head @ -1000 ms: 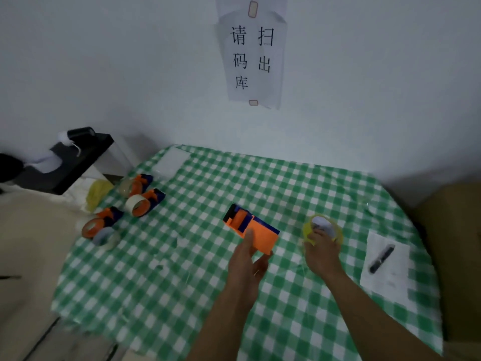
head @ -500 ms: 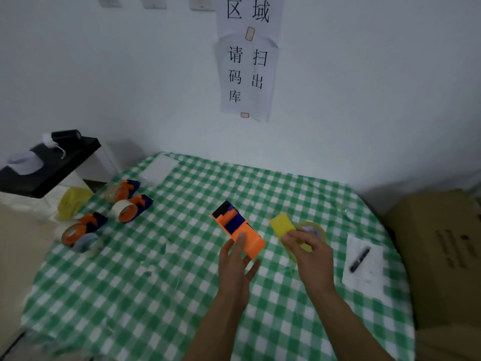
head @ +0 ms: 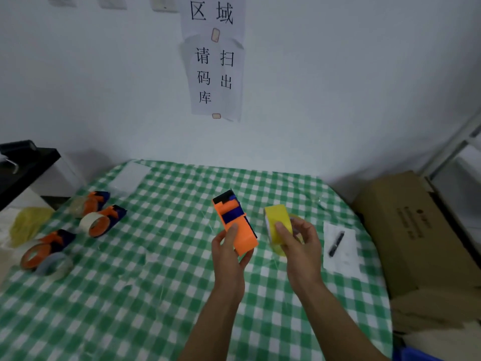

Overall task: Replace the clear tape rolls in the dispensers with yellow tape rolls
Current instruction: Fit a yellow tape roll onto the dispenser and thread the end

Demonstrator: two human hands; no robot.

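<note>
1. The left hand (head: pixel 229 254) curls thumb and fingers round the orange dispenser (head: pixel 235 222), held above the table (head: pixel 156 269).
2. The right hand (head: pixel 299 243) pinches the yellow roll (head: pixel 277 220) just right of the dispenser, not touching it.
3. A pen (head: pixel 336 243) lies farther right of the dispenser.

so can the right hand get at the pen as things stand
Probably only to touch it. The pen lies uncovered on the paper just beside the right hand, nothing between them, but that hand grips the yellow roll, so picking it up likely means setting that down first.
</note>
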